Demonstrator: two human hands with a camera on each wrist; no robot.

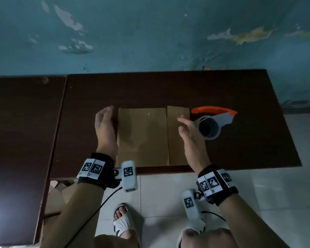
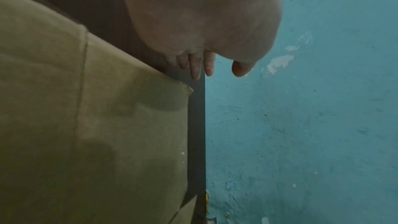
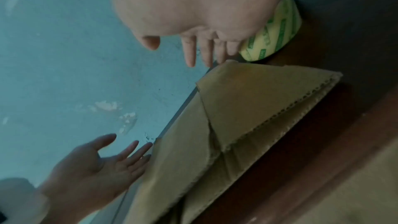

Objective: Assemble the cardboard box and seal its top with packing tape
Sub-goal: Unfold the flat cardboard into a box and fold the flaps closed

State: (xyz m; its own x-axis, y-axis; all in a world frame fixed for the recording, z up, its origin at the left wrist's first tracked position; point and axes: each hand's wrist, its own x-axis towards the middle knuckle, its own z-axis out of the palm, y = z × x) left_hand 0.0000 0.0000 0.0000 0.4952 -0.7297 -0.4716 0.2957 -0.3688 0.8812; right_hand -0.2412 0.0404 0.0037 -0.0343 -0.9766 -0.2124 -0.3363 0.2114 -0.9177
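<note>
box: the cardboard box (image 1: 143,135) lies folded flat on the dark worktop (image 1: 240,90), towards its near edge, flaps running near to far. it is not yet opened into shape.
left hand: your left hand (image 1: 104,129) hangs just left of the box's left edge, palm turned towards the box. its fingers (image 2: 196,67) are straight and lightly spread, holding nothing; whether they touch the cardboard, you cannot tell.
right hand: your right hand (image 1: 191,135) hovers over the box's right panel, palm facing left. its fingers (image 3: 190,52) are straight and a little apart, gripping nothing.
tape: the packing tape dispenser (image 1: 213,120), orange and grey with its roll showing green print in the right wrist view, sits on the worktop just right of the box, beside your right hand, untouched.
step in hand: by the look of it you are at the very start, both hands framing the flat box to take hold of it.
next move: likely you need to catch the two side edges and push them inwards so the flat sleeve pops open into a square tube. then fold the flaps shut before the tape comes in.
watch for: thin flat cardboard may slide on the smooth worktop if you press from one side only.
</note>
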